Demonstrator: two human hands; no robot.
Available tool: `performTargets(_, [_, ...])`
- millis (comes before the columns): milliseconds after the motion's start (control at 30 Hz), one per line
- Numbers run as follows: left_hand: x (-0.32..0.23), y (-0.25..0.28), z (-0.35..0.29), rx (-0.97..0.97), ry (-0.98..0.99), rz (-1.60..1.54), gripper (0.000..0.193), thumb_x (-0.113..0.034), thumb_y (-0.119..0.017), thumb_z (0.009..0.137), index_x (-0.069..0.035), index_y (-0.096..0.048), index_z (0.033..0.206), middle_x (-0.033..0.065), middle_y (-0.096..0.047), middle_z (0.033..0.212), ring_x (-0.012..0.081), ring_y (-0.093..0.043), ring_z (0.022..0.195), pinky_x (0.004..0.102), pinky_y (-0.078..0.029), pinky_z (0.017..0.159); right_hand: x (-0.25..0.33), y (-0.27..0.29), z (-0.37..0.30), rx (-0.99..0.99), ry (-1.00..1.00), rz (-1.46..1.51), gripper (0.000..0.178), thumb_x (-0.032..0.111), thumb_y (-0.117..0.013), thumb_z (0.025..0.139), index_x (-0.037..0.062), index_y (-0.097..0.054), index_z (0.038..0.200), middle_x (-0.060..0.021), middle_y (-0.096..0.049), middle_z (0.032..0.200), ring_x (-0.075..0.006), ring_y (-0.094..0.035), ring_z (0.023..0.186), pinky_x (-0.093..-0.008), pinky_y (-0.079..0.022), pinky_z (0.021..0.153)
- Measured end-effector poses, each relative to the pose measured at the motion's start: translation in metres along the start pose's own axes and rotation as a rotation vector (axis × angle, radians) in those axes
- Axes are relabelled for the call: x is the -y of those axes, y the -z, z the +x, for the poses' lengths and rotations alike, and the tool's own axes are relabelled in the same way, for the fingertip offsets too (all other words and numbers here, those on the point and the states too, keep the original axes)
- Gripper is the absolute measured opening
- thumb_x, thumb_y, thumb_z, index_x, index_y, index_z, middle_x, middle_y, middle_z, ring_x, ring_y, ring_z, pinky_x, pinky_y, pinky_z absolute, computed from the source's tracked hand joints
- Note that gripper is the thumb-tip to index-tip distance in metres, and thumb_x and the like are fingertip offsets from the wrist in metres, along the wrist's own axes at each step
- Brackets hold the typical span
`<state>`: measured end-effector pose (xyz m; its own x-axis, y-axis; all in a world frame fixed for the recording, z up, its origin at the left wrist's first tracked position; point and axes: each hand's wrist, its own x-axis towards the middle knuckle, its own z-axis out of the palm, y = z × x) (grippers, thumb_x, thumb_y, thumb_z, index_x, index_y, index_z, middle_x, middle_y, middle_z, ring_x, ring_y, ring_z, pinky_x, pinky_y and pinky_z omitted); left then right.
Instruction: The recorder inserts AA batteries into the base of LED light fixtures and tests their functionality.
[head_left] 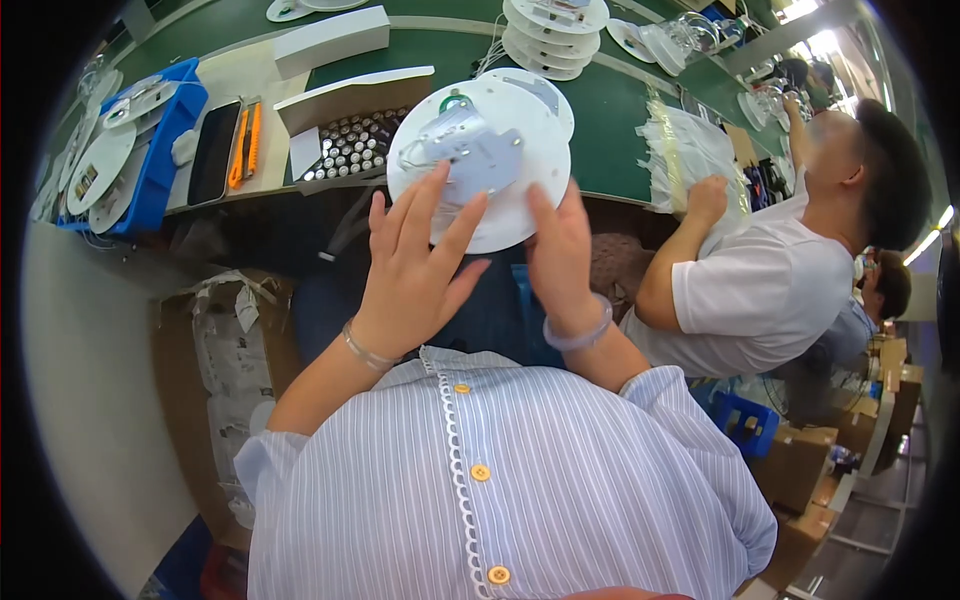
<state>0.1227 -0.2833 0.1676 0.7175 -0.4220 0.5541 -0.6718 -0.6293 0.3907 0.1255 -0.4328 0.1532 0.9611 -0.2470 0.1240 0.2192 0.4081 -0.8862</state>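
Observation:
A white round plate (548, 165) with a silver metal bracket (485, 165) on its face lies at the near table edge, tilted toward me. My left hand (415, 245) is over its lower left part, fingers spread, fingertips at the bracket. At the plate's right edge is my right hand (562, 250), its thumb along the rim and its other fingers beside it, gripping the edge. Another white disc (562, 100) shows partly behind this plate. Just left of the plate, an open box (355, 92) holds many small silver-ended cylinders (352, 148).
A stack of white discs (553, 40) stands behind. To the left lie an orange cutter (252, 145), a phone (213, 150) and a blue bin (160, 150) of round plates. White bags (665, 150) and a seated co-worker (760, 270) are close on the right.

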Motion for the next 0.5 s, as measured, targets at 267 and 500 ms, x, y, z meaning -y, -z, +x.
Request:
performTargets(267, [0.034,-0.004,-0.056,-0.093,0.150,-0.291,0.040,-0.001,-0.057,0.068,-0.004,-0.046,0.106,0.0120,-0.049,0.107,0.0283,-0.046,0.101,0.0380,-0.031,0.090,0.004,0.093,0.141,-0.205,0.020,-0.175,0.027,0.016,-0.054,0.080,-0.0060,-0.052,0.094,-0.0093,-0.059,0.083,-0.0142,-0.057,0.068,-0.0243,-0.046,0.061])
performTargets(500, [0.043,-0.006,-0.105,-0.079,0.527,-0.418,0.039,-0.001,-0.049,0.075,-0.003,-0.040,0.113,0.0126,-0.049,0.107,0.0224,-0.046,0.102,0.0313,-0.032,0.089,-0.016,0.121,0.189,-0.217,-0.149,-0.447,0.030,0.019,-0.057,0.076,-0.0070,-0.055,0.091,-0.0088,-0.059,0.078,-0.0145,-0.056,0.064,-0.0242,-0.044,0.056])
